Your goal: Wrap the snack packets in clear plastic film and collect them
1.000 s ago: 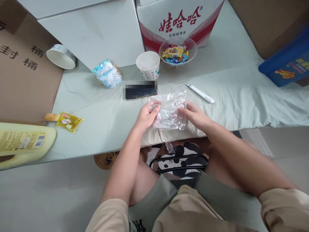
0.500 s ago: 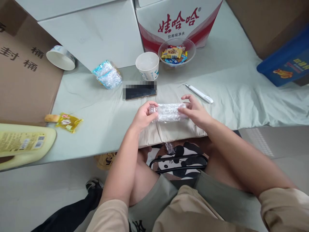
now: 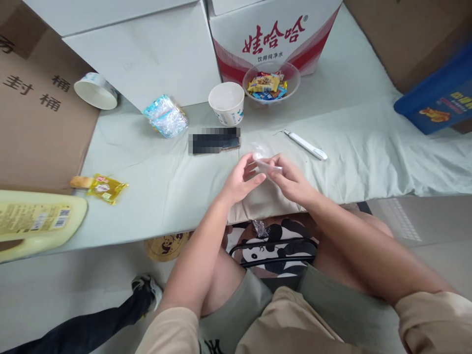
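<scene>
A piece of clear crinkled plastic wrap (image 3: 266, 164) is tilted between my hands above the front part of the table, partly blurred and partly hidden by fingers. My right hand (image 3: 289, 179) pinches its near right end between thumb and fingers. My left hand (image 3: 243, 181) is at its far left end, thumb and fingers spread apart, fingertips close to or touching the plastic. Just beyond lies a dark phone (image 3: 214, 141), partly pixelated. To the right rests a slim white pen-shaped tool (image 3: 305, 144) with a thin wire-like tip.
A white paper bowl (image 3: 226, 115) and a clear bowl (image 3: 291, 91) of wrapped snacks stand before white boxes (image 3: 147, 54). A plastic-wrapped packet (image 3: 167, 117), yellow snack packet (image 3: 106, 188) and yellow jug (image 3: 40, 219) lie left. A blue container (image 3: 435, 93) is at right. Another person's leg (image 3: 106, 319) shows below.
The plastic, earlier held level and stretched wide between both hands, is now tilted and bunched smaller. My hands have come closer together; my left hand's fingers have loosened from it.
</scene>
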`<state>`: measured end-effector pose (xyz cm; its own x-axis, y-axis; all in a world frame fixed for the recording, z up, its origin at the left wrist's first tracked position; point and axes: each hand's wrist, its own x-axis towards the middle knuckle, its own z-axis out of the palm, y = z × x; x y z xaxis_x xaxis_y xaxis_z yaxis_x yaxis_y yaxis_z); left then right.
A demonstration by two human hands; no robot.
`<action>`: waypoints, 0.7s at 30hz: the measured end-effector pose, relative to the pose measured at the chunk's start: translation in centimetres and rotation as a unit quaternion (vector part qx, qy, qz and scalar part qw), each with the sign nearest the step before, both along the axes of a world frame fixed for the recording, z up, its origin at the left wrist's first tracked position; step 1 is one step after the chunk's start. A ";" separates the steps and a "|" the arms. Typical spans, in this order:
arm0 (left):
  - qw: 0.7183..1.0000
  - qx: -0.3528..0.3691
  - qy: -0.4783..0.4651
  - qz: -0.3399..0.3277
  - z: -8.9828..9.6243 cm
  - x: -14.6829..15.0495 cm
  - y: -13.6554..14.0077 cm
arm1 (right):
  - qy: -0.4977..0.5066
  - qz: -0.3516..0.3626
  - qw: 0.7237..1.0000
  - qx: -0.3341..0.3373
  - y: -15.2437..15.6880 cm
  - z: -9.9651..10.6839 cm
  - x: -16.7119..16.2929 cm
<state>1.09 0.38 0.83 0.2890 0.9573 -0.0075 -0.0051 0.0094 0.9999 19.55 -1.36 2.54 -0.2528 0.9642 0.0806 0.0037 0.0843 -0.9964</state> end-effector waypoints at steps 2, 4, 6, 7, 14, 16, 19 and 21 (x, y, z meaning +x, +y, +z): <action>1.000 -0.003 -0.009 0.000 0.1 0.5 0.1 | 0.017 0.045 0.999 -0.014 0.1 0.0 -0.3; 0.999 0.003 0.006 0.043 0.4 0.8 0.4 | -0.015 0.010 1.000 -0.012 0.4 0.0 -0.3; 0.996 -0.006 -0.003 0.091 0.7 0.9 0.7 | -0.076 -0.099 0.992 0.018 0.8 -0.1 -0.1; 0.994 -0.022 -0.025 0.107 0.8 1.0 0.8 | -0.097 -0.147 0.984 0.036 1.0 -0.3 0.0; 0.985 -0.108 -0.064 0.120 0.1 0.6 1.3 | 0.011 -0.052 0.997 -0.059 3.1 -1.9 -0.8; 0.972 -0.071 -0.032 0.221 -0.3 -0.8 2.0 | 0.014 -0.076 0.995 -0.055 3.7 -1.8 -1.1; 0.926 0.042 0.058 0.370 1.0 -3.3 4.3 | -0.001 -0.075 0.994 -0.076 4.5 -1.0 -1.4; 0.882 0.131 0.156 0.425 3.3 -4.3 6.9 | -0.015 -0.055 0.995 -0.085 4.8 -0.5 -1.3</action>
<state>-3.17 7.27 4.17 -0.5103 0.8083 0.2936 0.3766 -0.0969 0.9213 18.21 3.40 2.08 -0.1450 0.9852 -0.0919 0.0337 -0.0879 -0.9956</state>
